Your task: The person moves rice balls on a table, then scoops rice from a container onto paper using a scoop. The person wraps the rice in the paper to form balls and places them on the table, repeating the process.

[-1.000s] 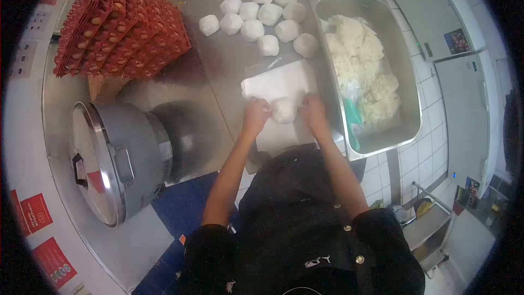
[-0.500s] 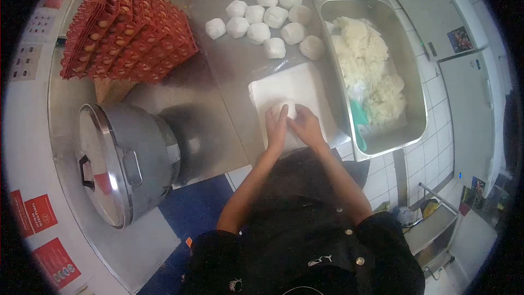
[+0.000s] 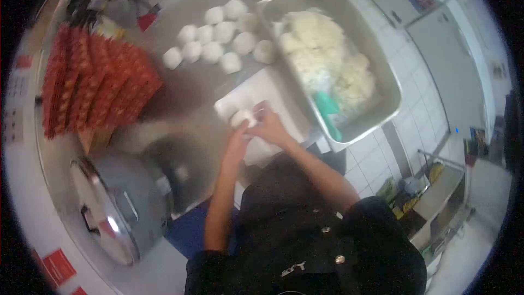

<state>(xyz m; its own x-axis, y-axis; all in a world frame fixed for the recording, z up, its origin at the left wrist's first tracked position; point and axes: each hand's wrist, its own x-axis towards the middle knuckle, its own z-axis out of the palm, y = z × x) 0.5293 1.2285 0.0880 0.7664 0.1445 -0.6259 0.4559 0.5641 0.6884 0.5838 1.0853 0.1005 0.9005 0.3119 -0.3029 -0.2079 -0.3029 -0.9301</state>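
A white rice ball (image 3: 243, 117), seemingly with paper about it, sits between my two hands above a stack of white paper sheets (image 3: 284, 94). My left hand (image 3: 238, 135) closes on its near side. Curled against its right side is my right hand (image 3: 267, 124), fingers bent; motion blur hides the exact grip. Several wrapped white balls (image 3: 224, 32) stand grouped on the metal table (image 3: 188, 93) beyond the paper. To the right, a deep steel pan (image 3: 394, 98) holds a mound of cooked rice (image 3: 322, 43) and a green rice paddle (image 3: 327, 113).
A tall stack of red egg trays (image 3: 101, 84) with eggs stands at the left. Nearer me on that side is a large lidded metal pot (image 3: 123, 202). A wire rack (image 3: 442, 202) and white cabinets (image 3: 447, 60) lie to the right, over a tiled floor.
The camera view has turned and shifted, so the scene sits further left and is blurred. My hands stay on the ball, with the right hand now bent more around its side.
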